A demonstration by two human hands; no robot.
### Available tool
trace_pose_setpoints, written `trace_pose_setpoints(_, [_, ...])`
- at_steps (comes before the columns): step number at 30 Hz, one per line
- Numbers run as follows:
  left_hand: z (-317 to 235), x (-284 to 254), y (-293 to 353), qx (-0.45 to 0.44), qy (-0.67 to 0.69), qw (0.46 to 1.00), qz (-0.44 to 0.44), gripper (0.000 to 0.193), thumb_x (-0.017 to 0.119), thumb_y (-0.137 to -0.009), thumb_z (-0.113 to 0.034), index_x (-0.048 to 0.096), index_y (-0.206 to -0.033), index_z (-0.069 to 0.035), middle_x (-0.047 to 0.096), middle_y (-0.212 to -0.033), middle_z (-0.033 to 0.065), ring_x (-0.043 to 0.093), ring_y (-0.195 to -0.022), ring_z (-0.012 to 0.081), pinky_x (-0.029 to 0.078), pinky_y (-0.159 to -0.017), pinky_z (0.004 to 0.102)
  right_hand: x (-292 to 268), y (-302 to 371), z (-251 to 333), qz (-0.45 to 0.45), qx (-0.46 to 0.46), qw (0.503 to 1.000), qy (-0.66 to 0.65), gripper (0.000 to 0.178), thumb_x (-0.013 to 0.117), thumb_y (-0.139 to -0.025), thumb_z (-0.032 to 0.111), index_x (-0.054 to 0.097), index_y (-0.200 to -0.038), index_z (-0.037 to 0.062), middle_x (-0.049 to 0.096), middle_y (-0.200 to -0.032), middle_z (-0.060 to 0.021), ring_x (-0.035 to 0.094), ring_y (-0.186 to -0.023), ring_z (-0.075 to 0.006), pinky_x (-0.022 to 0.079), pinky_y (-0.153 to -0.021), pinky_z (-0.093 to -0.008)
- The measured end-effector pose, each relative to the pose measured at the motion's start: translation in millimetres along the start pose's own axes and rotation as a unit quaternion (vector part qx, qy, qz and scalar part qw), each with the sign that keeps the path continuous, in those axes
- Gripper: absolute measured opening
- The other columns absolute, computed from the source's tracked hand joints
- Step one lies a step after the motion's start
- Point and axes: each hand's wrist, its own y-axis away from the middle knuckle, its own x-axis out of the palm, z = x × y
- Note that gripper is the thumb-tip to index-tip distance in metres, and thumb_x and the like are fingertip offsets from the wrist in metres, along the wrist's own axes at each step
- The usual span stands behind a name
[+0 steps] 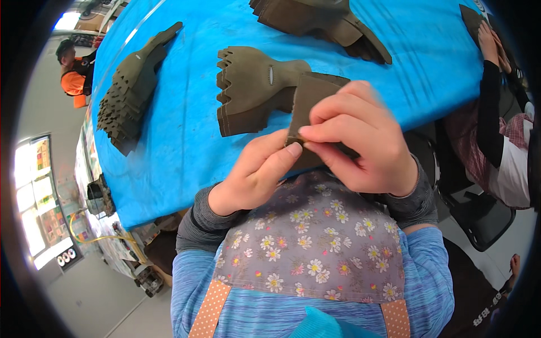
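Note:
Over the near edge of the blue-covered table, my left hand and my right hand meet at the edge of an olive-brown leather piece. The left thumb presses on its lower corner, with the fingers beneath. Right thumb and forefinger pinch together beside it; the other fingers are curled, and the upper part of that hand is slightly blurred. Whatever small thing may lie between the fingertips is hidden. Just beyond my hands lies a stack of zigzag-edged leather pieces, each with a small slot.
Another fanned stack of leather pieces lies at the left, and a further stack at the far side. On the right, a person's hands rest on a dark piece. A black chair stands there. Someone in orange is far left.

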Motion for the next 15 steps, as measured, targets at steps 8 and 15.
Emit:
trace_pose_setpoints(8, [2, 0, 0, -0.020, -0.023, 0.998, 0.048, 0.028, 0.040, -0.100, -0.011, 0.054, -0.118, 0.004, 0.062, -0.100, 0.0097, 0.056, -0.087, 0.0160, 0.045, -0.079, 0.0306, 10, -2, 0, -0.031, -0.007, 0.999, -0.007, 0.029, 0.075, -0.063, -0.005, 0.065, -0.088, 0.0042, 0.062, -0.085, -0.0074, 0.053, -0.072, -0.0233, 0.041, -0.065, -0.0320])
trace_pose_setpoints(15, [1, 0, 0, -0.029, 0.045, 0.999, 0.009, 0.030, 0.043, -0.100, -0.014, 0.054, -0.123, 0.001, 0.063, -0.108, 0.0103, 0.058, -0.097, 0.0180, 0.044, -0.086, 0.0288, -9, 7, -1, 0.037, 0.009, 0.999, 0.027, 0.032, 0.077, -0.061, -0.004, 0.066, -0.090, 0.0054, 0.062, -0.085, -0.0069, 0.053, -0.071, -0.0234, 0.041, -0.064, -0.0336])
